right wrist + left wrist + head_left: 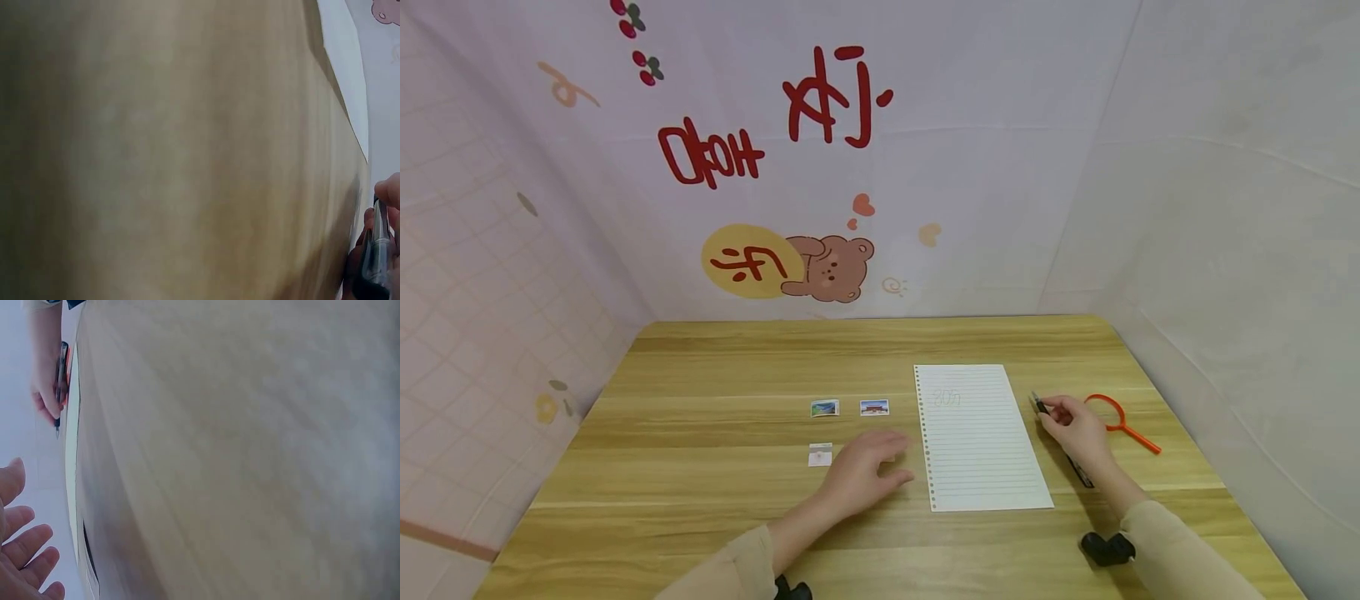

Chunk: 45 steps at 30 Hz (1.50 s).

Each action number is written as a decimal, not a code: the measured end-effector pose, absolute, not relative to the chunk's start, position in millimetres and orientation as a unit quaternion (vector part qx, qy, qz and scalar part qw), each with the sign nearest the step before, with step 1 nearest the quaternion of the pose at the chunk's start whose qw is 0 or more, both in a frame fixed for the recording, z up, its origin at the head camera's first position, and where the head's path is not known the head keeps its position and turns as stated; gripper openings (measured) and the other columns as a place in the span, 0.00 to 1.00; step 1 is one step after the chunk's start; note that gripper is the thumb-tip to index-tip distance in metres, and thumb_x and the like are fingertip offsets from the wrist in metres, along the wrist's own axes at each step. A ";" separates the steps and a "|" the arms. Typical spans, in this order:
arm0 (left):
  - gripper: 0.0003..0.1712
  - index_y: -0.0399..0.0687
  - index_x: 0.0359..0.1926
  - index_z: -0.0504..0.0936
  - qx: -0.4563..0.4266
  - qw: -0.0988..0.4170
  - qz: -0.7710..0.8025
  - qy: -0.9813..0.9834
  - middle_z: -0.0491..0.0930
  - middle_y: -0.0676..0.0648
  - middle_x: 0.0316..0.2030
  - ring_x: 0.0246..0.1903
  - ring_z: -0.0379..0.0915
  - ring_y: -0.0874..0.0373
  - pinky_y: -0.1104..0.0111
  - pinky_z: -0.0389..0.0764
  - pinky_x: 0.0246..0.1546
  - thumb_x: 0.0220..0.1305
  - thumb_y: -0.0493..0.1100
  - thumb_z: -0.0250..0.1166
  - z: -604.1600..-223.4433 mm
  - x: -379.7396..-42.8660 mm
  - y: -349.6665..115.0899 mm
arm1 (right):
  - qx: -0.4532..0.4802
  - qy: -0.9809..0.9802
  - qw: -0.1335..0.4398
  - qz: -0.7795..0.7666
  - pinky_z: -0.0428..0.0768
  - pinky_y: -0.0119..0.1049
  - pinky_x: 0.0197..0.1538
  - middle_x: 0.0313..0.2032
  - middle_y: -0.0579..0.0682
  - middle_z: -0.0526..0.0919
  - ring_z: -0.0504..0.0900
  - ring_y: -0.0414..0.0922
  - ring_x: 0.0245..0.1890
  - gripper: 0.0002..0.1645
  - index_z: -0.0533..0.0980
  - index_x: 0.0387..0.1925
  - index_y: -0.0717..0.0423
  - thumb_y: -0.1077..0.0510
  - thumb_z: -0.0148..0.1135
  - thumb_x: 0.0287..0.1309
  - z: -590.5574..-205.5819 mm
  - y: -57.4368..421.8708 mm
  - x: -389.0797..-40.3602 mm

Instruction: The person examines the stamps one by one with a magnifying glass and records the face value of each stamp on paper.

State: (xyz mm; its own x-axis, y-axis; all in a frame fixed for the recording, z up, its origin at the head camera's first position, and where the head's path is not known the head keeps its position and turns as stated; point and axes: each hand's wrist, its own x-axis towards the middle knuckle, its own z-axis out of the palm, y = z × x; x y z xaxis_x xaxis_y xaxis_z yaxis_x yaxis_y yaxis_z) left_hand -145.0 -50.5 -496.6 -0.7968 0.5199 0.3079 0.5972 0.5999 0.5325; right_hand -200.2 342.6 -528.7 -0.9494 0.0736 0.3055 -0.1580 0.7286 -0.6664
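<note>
My right hand (pixel 1078 429) pinches a black and clear pen (pixel 1080 473) near its tip, just right of a sheet of lined paper (pixel 988 454). In the right wrist view the pen (pixel 380 244) shows at the lower right edge between the fingers. Faint handwriting (pixel 947 398) marks the upper left of the paper. My left hand (pixel 863 473), fingers spread and holding nothing, is left of the paper. Close to it lie three small stamps: a green-blue landscape one (pixel 824 408), one with a red building (pixel 874 407) and a pale one (pixel 820 455).
A magnifying glass (pixel 1138 437) with an orange-red rim and handle lies right of my right hand. The wooden table (pixel 700 417) meets a printed cloth wall (pixel 985 208) at the back. A black device (pixel 1107 549) sits at my right wrist.
</note>
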 end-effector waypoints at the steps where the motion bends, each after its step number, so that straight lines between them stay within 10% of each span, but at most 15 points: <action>1: 0.27 0.44 0.58 0.82 -0.311 0.062 -0.319 -0.893 0.81 0.47 0.57 0.59 0.74 0.52 0.56 0.72 0.61 0.61 0.50 0.72 -496.3 -145.6 -52.1 | 0.023 -0.918 0.159 0.362 0.72 0.27 0.27 0.27 0.48 0.79 0.73 0.38 0.25 0.13 0.83 0.42 0.63 0.66 0.71 0.53 -529.0 342.6 -200.1; 45: 0.28 0.45 0.54 0.85 -0.236 0.061 -0.313 -0.918 0.84 0.48 0.51 0.55 0.75 0.48 0.52 0.73 0.58 0.53 0.50 0.77 -507.2 -166.8 -101.2 | 0.015 -0.910 0.173 0.377 0.71 0.23 0.28 0.32 0.51 0.77 0.72 0.35 0.26 0.20 0.79 0.53 0.65 0.62 0.68 0.60 -501.5 373.8 -180.4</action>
